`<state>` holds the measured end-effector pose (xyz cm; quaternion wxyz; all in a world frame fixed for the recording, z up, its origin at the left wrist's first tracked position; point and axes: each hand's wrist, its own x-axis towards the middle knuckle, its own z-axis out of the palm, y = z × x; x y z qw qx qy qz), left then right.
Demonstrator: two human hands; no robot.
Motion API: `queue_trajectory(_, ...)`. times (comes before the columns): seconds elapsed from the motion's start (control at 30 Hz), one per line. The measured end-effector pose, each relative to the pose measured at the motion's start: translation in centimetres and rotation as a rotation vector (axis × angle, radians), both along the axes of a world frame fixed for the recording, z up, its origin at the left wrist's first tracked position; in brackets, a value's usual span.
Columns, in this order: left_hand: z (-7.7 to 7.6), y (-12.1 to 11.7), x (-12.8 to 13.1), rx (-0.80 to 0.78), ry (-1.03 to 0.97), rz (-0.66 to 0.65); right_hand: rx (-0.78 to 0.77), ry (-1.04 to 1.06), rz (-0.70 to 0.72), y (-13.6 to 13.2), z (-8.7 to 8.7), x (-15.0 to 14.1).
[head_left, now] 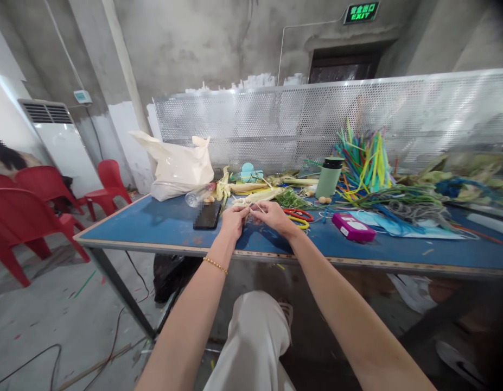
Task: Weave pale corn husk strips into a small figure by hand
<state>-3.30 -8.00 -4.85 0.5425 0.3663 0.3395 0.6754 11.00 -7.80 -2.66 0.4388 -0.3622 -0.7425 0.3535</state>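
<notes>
Above the table's front edge, my left hand (236, 220) and my right hand (272, 217) meet with fingers closed in a pinch. Between them is a thin pale strip (257, 207), partly hidden by the fingers. Just behind lie pale corn husks (259, 196) and a bunch of shredded green strands (291, 199). To the left of my left hand rests a dark phone (206, 216). Red-handled and yellow-handled scissors (298, 222) lie beside my right hand, partly covered.
On the blue table (153, 225) stand a white bag (180, 168), a clear bottle (199, 195), a green flask (329, 178) and a purple box (354, 227). Colourful strips (369, 163) and grey cord (418, 205) pile up at right. Perforated metal panels (251, 125) rise behind.
</notes>
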Motion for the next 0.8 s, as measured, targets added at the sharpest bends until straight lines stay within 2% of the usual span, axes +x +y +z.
queue_trajectory(0.23, -0.79, 0.69, -0.01, 0.018, 0.094, -0.021, 0.179, -0.122, -0.069, 0.53, -0.03, 0.62)
queue_trajectory(0.6, -0.28, 0.05, 0.13, -0.005, 0.083, -0.016, 0.175, -0.172, -0.112, 0.49, -0.06, 0.50)
queue_trajectory(0.8, 0.07, -0.20, 0.25, -0.028, 0.061, 0.016, 0.242, -0.275, -0.228, 0.70, -0.04, 0.65)
